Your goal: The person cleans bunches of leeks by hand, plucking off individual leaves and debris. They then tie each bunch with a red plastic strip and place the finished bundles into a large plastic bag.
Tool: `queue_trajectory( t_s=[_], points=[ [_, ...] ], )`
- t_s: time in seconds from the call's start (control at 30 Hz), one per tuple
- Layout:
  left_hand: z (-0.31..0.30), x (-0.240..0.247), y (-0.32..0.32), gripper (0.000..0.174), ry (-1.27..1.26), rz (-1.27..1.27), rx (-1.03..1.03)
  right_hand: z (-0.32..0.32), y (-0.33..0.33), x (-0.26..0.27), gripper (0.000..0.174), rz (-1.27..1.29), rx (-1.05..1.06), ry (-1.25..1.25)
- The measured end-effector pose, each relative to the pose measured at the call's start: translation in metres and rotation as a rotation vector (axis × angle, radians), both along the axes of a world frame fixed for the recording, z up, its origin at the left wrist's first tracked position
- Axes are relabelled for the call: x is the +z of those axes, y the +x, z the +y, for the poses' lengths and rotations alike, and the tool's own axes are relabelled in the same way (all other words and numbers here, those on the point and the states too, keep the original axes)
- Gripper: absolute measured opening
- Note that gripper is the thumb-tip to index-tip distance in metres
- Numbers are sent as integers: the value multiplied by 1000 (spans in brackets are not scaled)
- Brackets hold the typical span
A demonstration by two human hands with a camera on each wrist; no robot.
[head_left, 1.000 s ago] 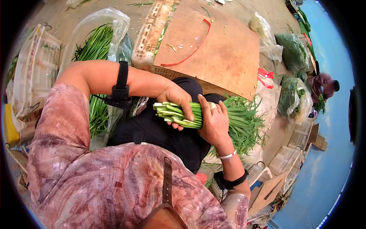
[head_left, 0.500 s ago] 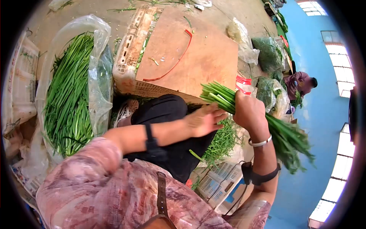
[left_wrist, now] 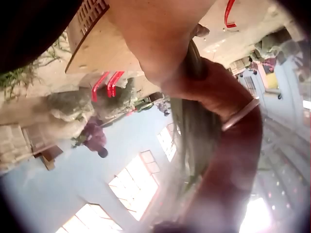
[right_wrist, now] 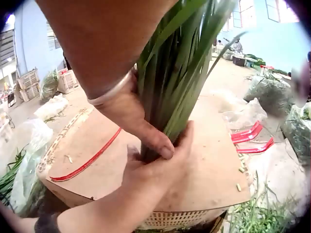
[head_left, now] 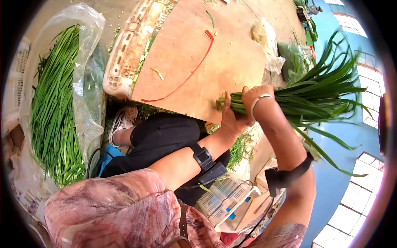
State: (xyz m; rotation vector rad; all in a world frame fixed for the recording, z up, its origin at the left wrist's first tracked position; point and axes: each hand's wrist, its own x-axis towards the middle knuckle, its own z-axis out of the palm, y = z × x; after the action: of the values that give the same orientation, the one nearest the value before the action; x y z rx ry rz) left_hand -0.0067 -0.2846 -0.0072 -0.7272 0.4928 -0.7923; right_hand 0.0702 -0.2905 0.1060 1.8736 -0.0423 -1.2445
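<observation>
A bunch of garlic chives (head_left: 318, 97) is held over the right edge of the board, its leaves fanned out to the right. My right hand (head_left: 257, 97), with a silver bangle at the wrist, grips it near the stem ends. In the right wrist view its thumb (right_wrist: 158, 143) lies across the stalks. My left hand (head_left: 232, 120) holds the stem end from the near side. The right wrist view shows the left hand (right_wrist: 155, 170) cupped round the base, thumb on one side and fingers on the other. Much of the stalks is hidden behind both hands.
A wooden board (head_left: 178, 49) on a plastic crate (head_left: 120, 62) carries a red tie strip (head_left: 184, 82). At left, a clear plastic bag (head_left: 89, 78) holds more chives (head_left: 58, 111). Loose greens (head_left: 240, 151) and a basket (head_left: 221, 198) lie by the knees. Another person (left_wrist: 95, 138) is farther off.
The bunch went from over the lap to upper right, its leaves now spread wide. My left hand let go, stood apart half a second ago, and now holds the stem end.
</observation>
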Motion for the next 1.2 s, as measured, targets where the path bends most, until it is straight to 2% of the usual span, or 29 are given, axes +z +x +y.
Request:
queue_trajectory(
  t_s=[0.03, 0.1, 0.13, 0.17, 0.23, 0.3, 0.37, 0.4, 0.5, 0.53, 0.57, 0.63, 0.67, 0.7, 0.77, 0.8, 0.83, 0.9, 0.93, 0.97, 1.03, 1.07, 1.17, 1.2],
  points=[
    [0, 0, -1, 54, -1, 7, -14, -3, -4, 1, 84, 7, -14, -1],
    [-1, 0, 7, 55, -14, 131, -183, -6, -7, 8, 91, -11, 23, 25],
    [0, 0, 7, 56, 14, 142, -204, -7, -8, 8, 101, -18, -8, 22],
    [2, 1, 7, 56, 16, 140, -198, -12, -12, 7, 101, -20, -2, 24],
    [7, 4, 2, 55, 105, 70, -182, -19, -29, 12, 112, -162, 93, 141],
    [12, 13, -7, 55, 120, 0, -163, -17, -37, 24, 110, -187, 80, 176],
    [12, 25, -14, 56, 47, 28, -201, -11, -40, 36, 99, -110, -52, 125],
    [7, 24, -18, 55, -66, 57, -191, -7, -38, 44, 93, -57, -31, 91],
    [9, 40, -15, 55, -54, 103, -149, 20, -24, 64, 71, -42, -23, 23],
    [6, 34, -14, 61, -7, 108, -103, 22, -19, 59, 81, -45, 42, 52],
    [6, 27, -12, 61, -3, 106, -105, 17, -11, 46, 81, -47, 39, 56],
    [7, 10, -10, 70, -109, 201, -119, 9, 4, 14, 88, 136, 36, 13],
    [6, 1, -8, 77, -255, 284, -56, 12, 7, 5, 95, 132, 0, 23],
    [4, 2, -4, 77, -258, 285, -49, 8, 7, 4, 95, 134, 6, 20],
    [5, 3, -5, 77, -97, 68, 33, 0, 2, -2, 101, 63, 13, 32],
    [3, 0, -5, 71, -108, 66, 11, 10, 5, 9, 110, 73, -45, 50],
    [0, -1, -3, 71, -115, 60, 7, 6, 2, 10, 110, 66, -48, 43],
    [-4, -2, -3, 61, -45, -11, -180, -4, -13, 11, 114, 2, -36, -2],
    [-5, -1, -3, 49, 23, -10, -169, -5, -24, 15, 118, -46, -18, 25],
    [-4, -1, -3, 42, 22, -53, -226, -5, -34, 18, 112, -97, -35, 20],
    [8, 15, -7, 39, 193, -26, -263, -14, -71, 14, 82, -356, 95, 102],
    [9, 12, -11, 36, 128, -6, -262, -13, -83, 16, 72, -437, 80, 116],
    [20, 18, -22, 31, 235, -65, -256, -13, -109, 23, 75, -563, 108, 214],
    [18, 11, -25, 28, 259, -68, -234, -13, -113, 22, 77, -569, 5, 288]
  ],
)
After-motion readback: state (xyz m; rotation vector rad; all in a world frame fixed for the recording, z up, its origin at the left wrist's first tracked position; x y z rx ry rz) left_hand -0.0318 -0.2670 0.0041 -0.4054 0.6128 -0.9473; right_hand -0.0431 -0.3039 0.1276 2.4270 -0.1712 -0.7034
